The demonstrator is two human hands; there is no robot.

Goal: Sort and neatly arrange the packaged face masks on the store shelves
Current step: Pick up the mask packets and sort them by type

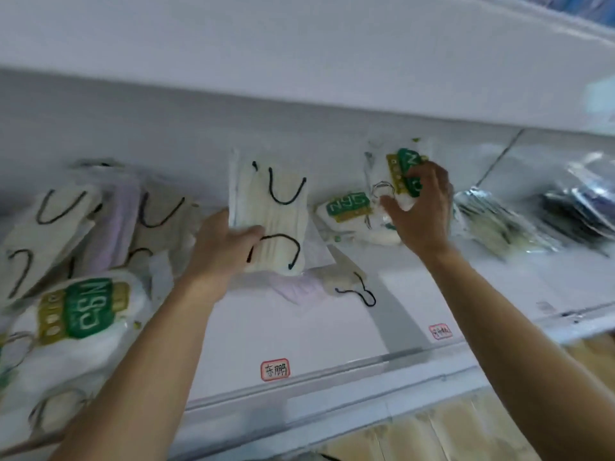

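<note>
At the shelf's [332, 377] left, loose packs incl. a green-label N95 pack [83, 311] were left in a jumble. A cream mask pack w/ black ear loops [269, 214] was gripped upright by the left hand [219, 251], prob. for re-filing. To the right, another green-label N95 pack [399, 171] was clasped by the right hand [422, 207] above a lying one, apparently to stack like w/ like.

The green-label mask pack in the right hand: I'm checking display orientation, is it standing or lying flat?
Standing. The right hand holds the green-label pack on end against the shelf's back wall.

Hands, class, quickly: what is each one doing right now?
Left hand: grips a cream mask pack with black ear loops.
Right hand: grips a green-labelled N95 pack.
</note>
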